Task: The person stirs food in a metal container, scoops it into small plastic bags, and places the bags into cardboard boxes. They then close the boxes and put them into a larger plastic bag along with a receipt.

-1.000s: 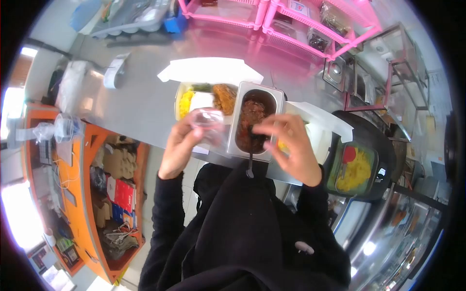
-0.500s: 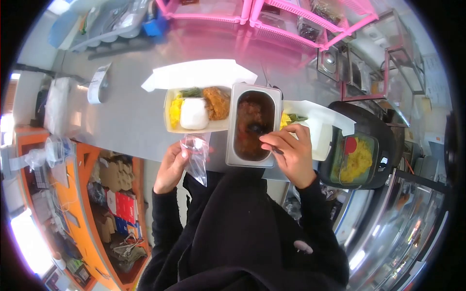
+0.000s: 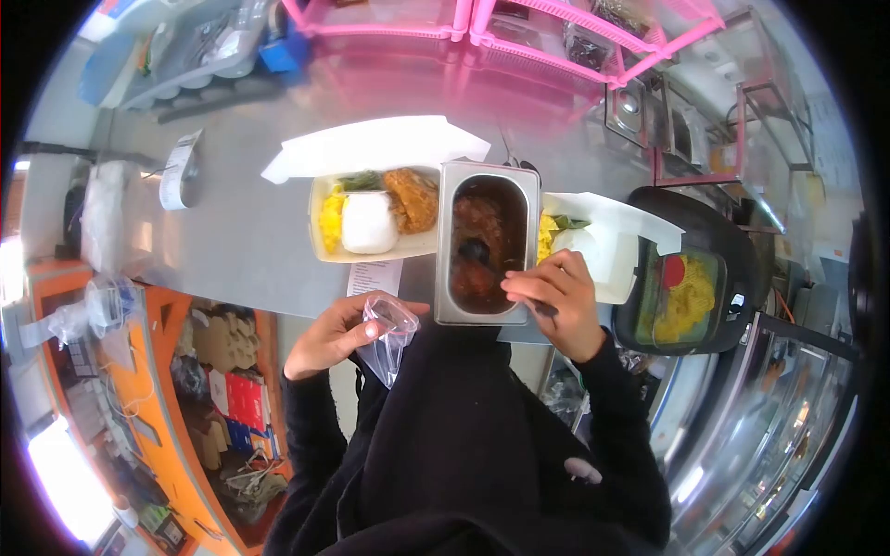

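A clear plastic bag (image 3: pixel 387 338) is pinched in my left hand (image 3: pixel 332 335), its mouth spread open and its bottom hanging down in front of the apron. My right hand (image 3: pixel 562 304) grips the thin dark handle of a spoon at the right rim of a steel food pan (image 3: pixel 443 278). The spoon's dark bowl (image 3: pixel 474 250) shows in the chunky reddish-brown sauce (image 3: pixel 482 213). Left of the pan, an open meal box (image 3: pixel 320 243) contains white rice (image 3: pixel 368 222), fried food (image 3: pixel 413 201), yellow shreds and greens. Another open box (image 3: pixel 607 264) with rice lies partly behind my right hand.
At the right, a black container (image 3: pixel 728 320) bears a tub of yellow shredded food (image 3: pixel 691 296). Pink baskets (image 3: pixel 389 28) line the back of the steel counter (image 3: pixel 241 250). A paper slip (image 3: pixel 374 280) lies by the left box; an orange shelf unit (image 3: pixel 176 417) stands at lower left.
The spoon's bowl has shifted within the sauce and the food there has been stirred. My left hand has lowered slightly, and the bag's mouth is wider.
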### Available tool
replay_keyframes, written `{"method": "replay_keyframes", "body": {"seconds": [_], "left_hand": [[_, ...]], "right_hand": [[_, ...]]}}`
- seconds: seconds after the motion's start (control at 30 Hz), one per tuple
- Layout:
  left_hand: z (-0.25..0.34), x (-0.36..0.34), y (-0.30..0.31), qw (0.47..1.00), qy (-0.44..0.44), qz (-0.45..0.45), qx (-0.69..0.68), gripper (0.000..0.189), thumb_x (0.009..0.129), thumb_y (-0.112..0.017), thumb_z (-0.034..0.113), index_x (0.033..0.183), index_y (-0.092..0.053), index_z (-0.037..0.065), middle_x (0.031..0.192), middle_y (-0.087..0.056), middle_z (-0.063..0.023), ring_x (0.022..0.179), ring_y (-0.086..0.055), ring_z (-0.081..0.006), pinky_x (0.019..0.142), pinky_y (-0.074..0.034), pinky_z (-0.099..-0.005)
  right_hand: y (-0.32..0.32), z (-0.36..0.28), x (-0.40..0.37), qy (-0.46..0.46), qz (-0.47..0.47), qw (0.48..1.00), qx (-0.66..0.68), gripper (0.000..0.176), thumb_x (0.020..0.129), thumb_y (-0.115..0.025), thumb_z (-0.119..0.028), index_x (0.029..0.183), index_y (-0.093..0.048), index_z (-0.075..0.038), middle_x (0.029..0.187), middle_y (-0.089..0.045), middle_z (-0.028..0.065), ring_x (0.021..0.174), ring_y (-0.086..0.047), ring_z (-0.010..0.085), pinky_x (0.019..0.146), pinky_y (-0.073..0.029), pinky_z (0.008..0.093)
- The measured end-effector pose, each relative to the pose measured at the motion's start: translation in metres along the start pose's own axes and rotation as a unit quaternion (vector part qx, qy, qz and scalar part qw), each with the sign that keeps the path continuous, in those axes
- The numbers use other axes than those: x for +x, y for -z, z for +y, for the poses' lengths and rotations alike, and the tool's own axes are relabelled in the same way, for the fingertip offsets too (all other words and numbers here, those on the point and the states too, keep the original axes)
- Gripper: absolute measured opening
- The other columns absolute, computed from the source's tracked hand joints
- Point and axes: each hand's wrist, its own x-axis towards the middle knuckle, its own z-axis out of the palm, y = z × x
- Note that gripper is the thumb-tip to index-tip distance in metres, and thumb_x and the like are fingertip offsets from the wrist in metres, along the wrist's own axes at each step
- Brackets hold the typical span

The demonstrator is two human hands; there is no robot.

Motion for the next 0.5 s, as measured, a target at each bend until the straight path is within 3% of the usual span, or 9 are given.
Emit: {"method": "replay_keyframes", "body": {"seconds": [0.1, 0.2, 0.3, 0.4, 0.5], "left_hand": [[0.003, 0.001, -0.004, 1.0, -0.008, -0.009, 0.014, 0.059, 0.087, -0.055, 0.048, 0.115, -0.054, -0.004, 0.121, -0.056, -0.0161, 0.107, -0.055, -0.0202, 0.096, -0.04, -0.032], [0.003, 0.003, -0.007, 0.999, -0.025, -0.017, 0.027, 0.059, 0.087, -0.055, 0.048, 0.115, -0.054, -0.004, 0.121, -0.056, -0.0164, 0.107, -0.055, -0.0205, 0.096, -0.04, -0.032], [0.002, 0.004, -0.01, 0.999, -0.031, -0.012, 0.019, 0.058, 0.087, -0.055, 0.048, 0.114, -0.054, -0.004, 0.12, -0.057, -0.0165, 0.108, -0.055, -0.0206, 0.096, -0.04, -0.032], [0.003, 0.003, -0.013, 0.999, -0.036, 0.02, 0.005, 0.056, 0.087, -0.056, 0.046, 0.114, -0.053, -0.003, 0.119, -0.057, -0.0168, 0.106, -0.056, -0.0205, 0.095, -0.041, -0.0318], [0.0, -0.001, -0.014, 0.996, -0.05, 0.078, -0.007, 0.053, 0.087, -0.059, 0.04, 0.116, -0.051, -0.003, 0.117, -0.058, -0.0174, 0.101, -0.058, -0.0205, 0.091, -0.045, -0.0327]], "right_hand": [[-0.007, -0.002, -0.007, -0.042, -0.003, 0.998, 0.037, 0.013, 0.074, -0.066, 0.0, 0.086, -0.063, -0.005, 0.084, -0.063, 0.0043, 0.073, -0.051, 0.0237, 0.067, -0.042, 0.0318], [-0.009, -0.008, -0.014, -0.128, 0.024, 0.986, 0.102, 0.005, 0.082, -0.062, -0.005, 0.085, -0.063, -0.002, 0.082, -0.062, 0.0046, 0.074, -0.055, 0.0197, 0.068, -0.043, 0.0303], [-0.014, -0.006, -0.016, -0.296, 0.108, 0.897, 0.309, 0.013, 0.088, -0.057, -0.008, 0.085, -0.061, 0.003, 0.082, -0.063, 0.008, 0.074, -0.06, 0.0167, 0.069, -0.047, 0.0274], [-0.017, 0.003, -0.014, -0.3, 0.144, 0.887, 0.321, 0.018, 0.091, -0.053, -0.009, 0.086, -0.06, 0.006, 0.083, -0.063, 0.0093, 0.075, -0.063, 0.0145, 0.069, -0.049, 0.0253], [-0.017, 0.004, -0.021, -0.262, 0.092, 0.924, 0.262, 0.017, 0.091, -0.053, -0.01, 0.088, -0.061, 0.005, 0.082, -0.063, 0.009, 0.074, -0.062, 0.0151, 0.067, -0.048, 0.0252]]}}
